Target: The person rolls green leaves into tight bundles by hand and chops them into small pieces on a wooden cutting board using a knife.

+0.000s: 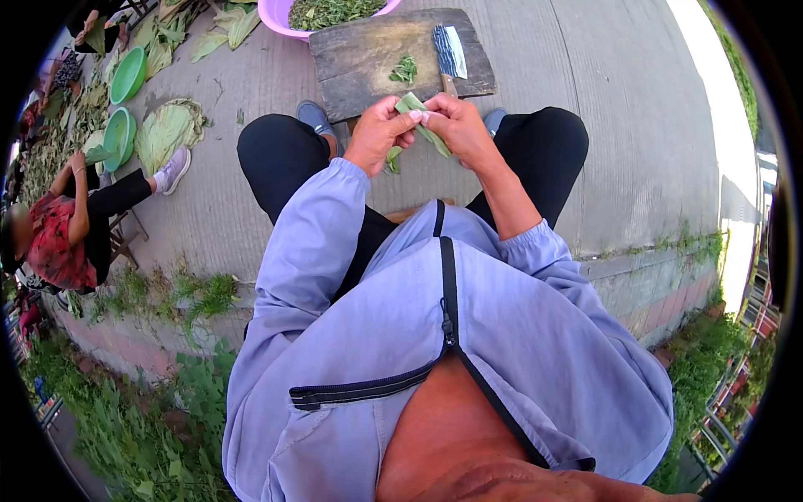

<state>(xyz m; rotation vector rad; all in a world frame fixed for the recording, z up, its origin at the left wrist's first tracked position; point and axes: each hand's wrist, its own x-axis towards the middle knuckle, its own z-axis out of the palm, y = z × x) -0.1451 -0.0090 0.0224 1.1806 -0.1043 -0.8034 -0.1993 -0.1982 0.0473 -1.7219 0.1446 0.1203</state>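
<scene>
Between my knees, both hands hold a pale green leaf [436, 140], pinched near its upper end. My left hand [382, 134] grips it from the left, its thumb close to the other thumb. My right hand [456, 128] grips it from the right. Another green piece [393, 159] hangs just below my left hand. Beyond the hands stands a worn wooden board [360, 63]. On it lie a small heap of chopped greens [403, 69] and a cleaver [450, 52], whose wooden handle points toward my right hand.
A pink basin [272, 18] of chopped greens stands behind the board. Green basins [128, 75] and large leaves [170, 132] lie on the ground at the left. A seated person [63, 238] in a red top holds a leaf there. Weeds [209, 293] line the pavement edge.
</scene>
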